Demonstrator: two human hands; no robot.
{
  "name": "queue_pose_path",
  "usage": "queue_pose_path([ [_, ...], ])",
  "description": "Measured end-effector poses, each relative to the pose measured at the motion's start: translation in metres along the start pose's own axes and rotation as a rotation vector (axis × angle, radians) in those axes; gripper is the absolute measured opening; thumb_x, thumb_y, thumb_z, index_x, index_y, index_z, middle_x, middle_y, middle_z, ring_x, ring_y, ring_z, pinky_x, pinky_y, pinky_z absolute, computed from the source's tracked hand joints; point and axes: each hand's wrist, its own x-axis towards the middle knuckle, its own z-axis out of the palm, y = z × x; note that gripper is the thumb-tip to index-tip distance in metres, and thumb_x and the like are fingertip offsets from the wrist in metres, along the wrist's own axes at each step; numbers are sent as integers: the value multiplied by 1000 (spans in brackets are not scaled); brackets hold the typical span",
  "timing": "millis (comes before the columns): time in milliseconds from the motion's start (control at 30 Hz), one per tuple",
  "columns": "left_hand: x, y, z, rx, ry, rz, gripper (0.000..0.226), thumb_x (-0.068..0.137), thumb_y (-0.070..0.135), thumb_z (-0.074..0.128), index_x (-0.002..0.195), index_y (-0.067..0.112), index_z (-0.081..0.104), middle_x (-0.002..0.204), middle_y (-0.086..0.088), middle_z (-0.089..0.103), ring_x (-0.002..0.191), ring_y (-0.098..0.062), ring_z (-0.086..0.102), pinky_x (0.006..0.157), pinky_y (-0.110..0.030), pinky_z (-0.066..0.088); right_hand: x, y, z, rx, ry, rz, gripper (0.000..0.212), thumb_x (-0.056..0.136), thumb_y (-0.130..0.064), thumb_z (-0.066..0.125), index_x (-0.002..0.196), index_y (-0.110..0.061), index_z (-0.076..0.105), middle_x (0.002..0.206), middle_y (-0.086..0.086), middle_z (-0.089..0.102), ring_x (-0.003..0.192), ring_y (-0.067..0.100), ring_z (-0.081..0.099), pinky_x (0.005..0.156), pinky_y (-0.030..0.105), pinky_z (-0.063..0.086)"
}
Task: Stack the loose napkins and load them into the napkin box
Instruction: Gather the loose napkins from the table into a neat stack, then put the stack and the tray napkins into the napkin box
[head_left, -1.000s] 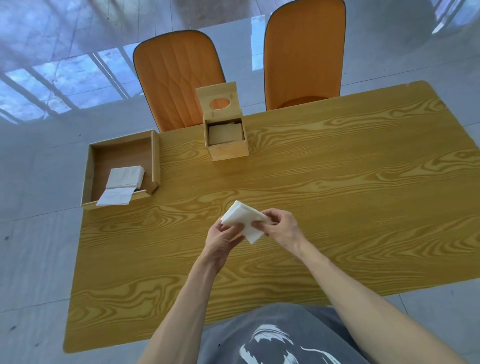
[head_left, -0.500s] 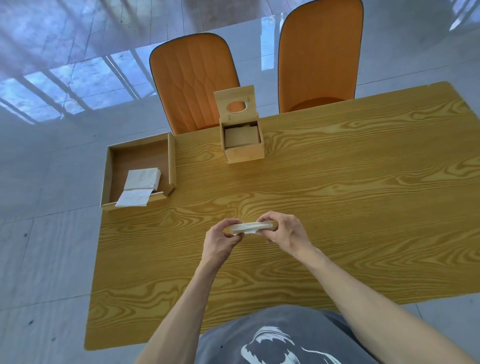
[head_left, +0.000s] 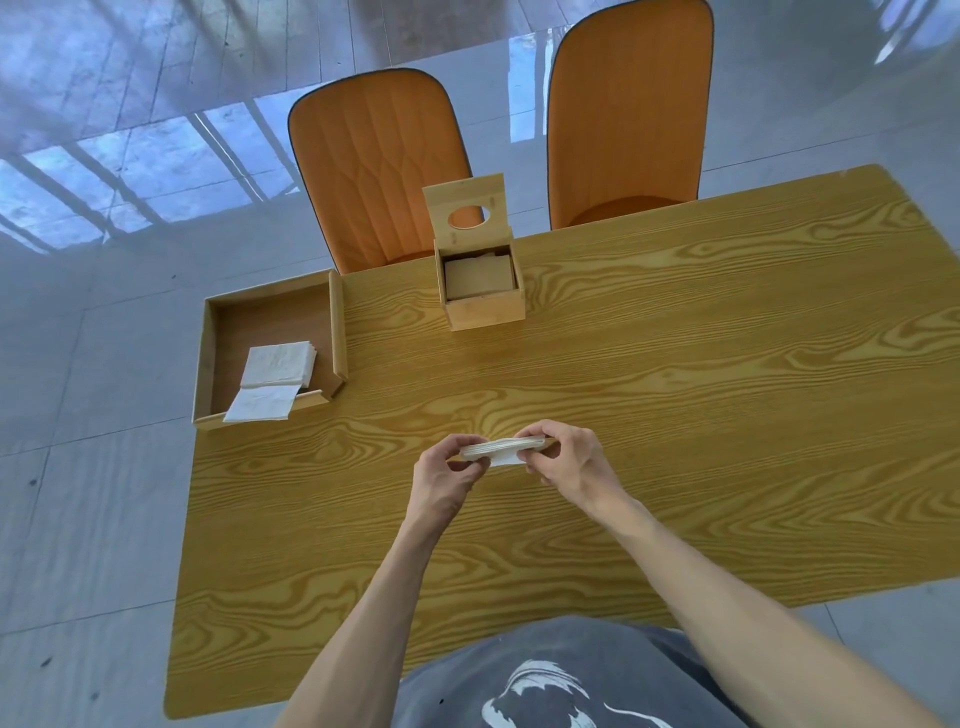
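Both hands hold a small stack of napkins (head_left: 501, 447) edge-on above the bench (head_left: 675, 389), on the near side of the napkin box (head_left: 483, 291). Left hand (head_left: 447, 480) pinches the stack's left end, thumb on top, fingers curled under. Right hand (head_left: 569, 462) grips the right end the same way, fingers closed over the top edge. One white corner hangs loose below the stack between the hands.

Napkin box stands at the far edge of the bench, lid (head_left: 466, 210) tipped up and back, round hole in the lid showing. A flat tan panel sits inside the box; what it is I cannot tell.

Wooden tray (head_left: 208, 358) lies left of the box, overhanging the bench's left edge. In it, more napkins (head_left: 278, 364): a folded pile, with one sheet (head_left: 260, 405) draped over the tray's near rim.

Two orange chairs (head_left: 379, 171) stand beyond the box.
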Motion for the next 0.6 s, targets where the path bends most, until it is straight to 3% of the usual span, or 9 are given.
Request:
queue_pose_path([
  [267,6,-2,-2,2,-35,-24,24,83,9,74,103,22,72,93,2,74,57,3,59,53,-13,43,3,3,-1,-78,-15,13,20,85,-24,74,105,-25,72,77,-15,70,55,-3,58,70,32,57],
  [433,9,7,-4,-53,18,61,22,85,8,72,102,22,73,99,7,74,81,-6,69,65,-19,53,7,0,-5,-2,11,31,18,86,-22,73,104,-22,73,69,-15,70,54,-4,60,67,29,56],
  [600,18,6,-6,-28,-29,28,23,85,9,72,101,25,73,97,6,75,85,-10,70,65,-15,52,13,3,-5,-13,-19,69,19,86,-22,73,106,-22,72,75,-15,70,55,-5,59,70,33,58],
])
